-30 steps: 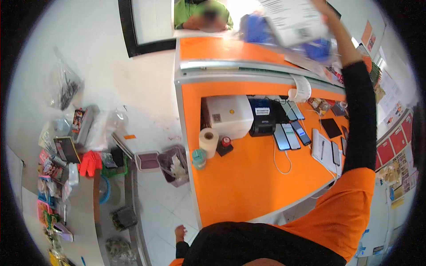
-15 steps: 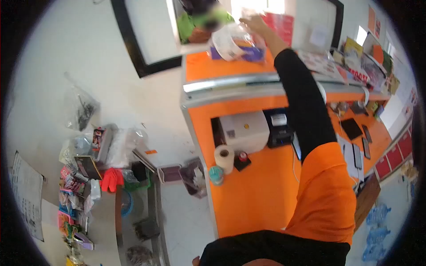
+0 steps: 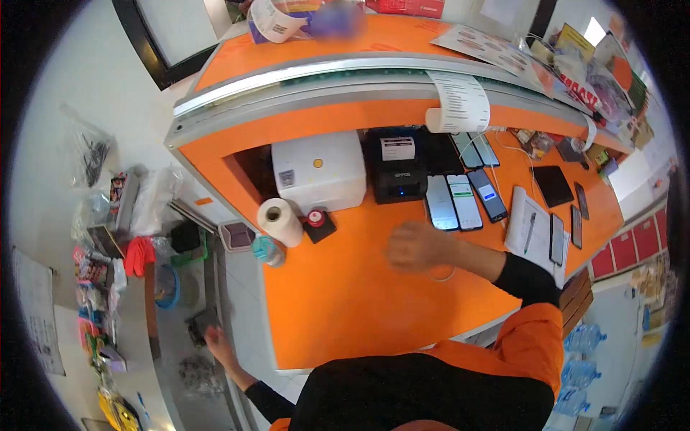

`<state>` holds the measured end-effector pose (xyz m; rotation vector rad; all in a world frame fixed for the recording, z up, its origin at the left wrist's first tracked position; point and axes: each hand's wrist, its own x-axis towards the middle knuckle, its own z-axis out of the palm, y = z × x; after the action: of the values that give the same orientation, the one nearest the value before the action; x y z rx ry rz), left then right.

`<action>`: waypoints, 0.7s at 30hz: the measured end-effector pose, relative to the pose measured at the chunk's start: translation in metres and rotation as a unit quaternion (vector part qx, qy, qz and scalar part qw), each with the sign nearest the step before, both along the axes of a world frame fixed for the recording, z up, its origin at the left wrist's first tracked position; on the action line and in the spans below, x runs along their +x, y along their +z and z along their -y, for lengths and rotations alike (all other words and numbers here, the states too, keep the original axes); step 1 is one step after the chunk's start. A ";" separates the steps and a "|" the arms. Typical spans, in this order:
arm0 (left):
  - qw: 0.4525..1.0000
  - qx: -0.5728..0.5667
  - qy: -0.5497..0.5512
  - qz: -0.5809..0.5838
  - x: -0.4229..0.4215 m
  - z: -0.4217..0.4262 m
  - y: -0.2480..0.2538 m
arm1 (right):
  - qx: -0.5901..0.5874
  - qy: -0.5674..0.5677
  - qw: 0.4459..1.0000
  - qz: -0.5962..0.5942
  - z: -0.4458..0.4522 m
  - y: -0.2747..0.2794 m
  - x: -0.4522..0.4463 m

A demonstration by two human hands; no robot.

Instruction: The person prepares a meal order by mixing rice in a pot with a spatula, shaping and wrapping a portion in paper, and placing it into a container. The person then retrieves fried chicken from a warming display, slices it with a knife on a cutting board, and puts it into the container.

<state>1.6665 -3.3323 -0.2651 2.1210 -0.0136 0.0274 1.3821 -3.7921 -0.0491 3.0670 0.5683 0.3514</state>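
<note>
My right hand (image 3: 422, 246) hovers over the orange desk (image 3: 345, 309), in front of several lit phones (image 3: 460, 201) and a black receipt printer (image 3: 399, 178). Motion smears its fingers, and I cannot make out anything in them. Low at my left side hangs my left hand (image 3: 218, 345), beside a grey shelf; its fingers are blurred too. A clear plastic package with a white label (image 3: 277, 23) lies on the upper ledge, away from both hands.
A white box-shaped machine (image 3: 320, 172), a label roll (image 3: 279, 221), a red-topped stamp (image 3: 316, 219) and a teal-and-white container (image 3: 268, 251) stand on the desk's left half. An open notebook with a pen (image 3: 530, 230) lies right. A printed strip (image 3: 463, 100) hangs from the ledge.
My right hand has left the package on the upper ledge and come down over the desk. My left hand now shows more fully at lower left. The view has shifted right and downward.
</note>
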 end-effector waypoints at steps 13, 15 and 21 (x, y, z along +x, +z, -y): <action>0.919 -0.197 -0.291 0.179 -0.216 0.380 0.064 | 0.156 -0.317 0.930 0.101 0.238 -0.094 0.076; 0.910 -0.219 -0.308 0.172 -0.227 0.418 0.063 | 0.176 -0.369 0.911 0.052 0.245 -0.095 0.084; 0.928 -0.219 -0.226 0.201 -0.212 0.477 0.074 | 0.350 -0.283 0.891 -0.064 0.244 -0.046 0.079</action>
<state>1.4545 -3.8096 -0.1910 1.5898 -0.6781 0.1747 1.4609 -4.0360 -0.0951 3.7220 -0.6177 0.4031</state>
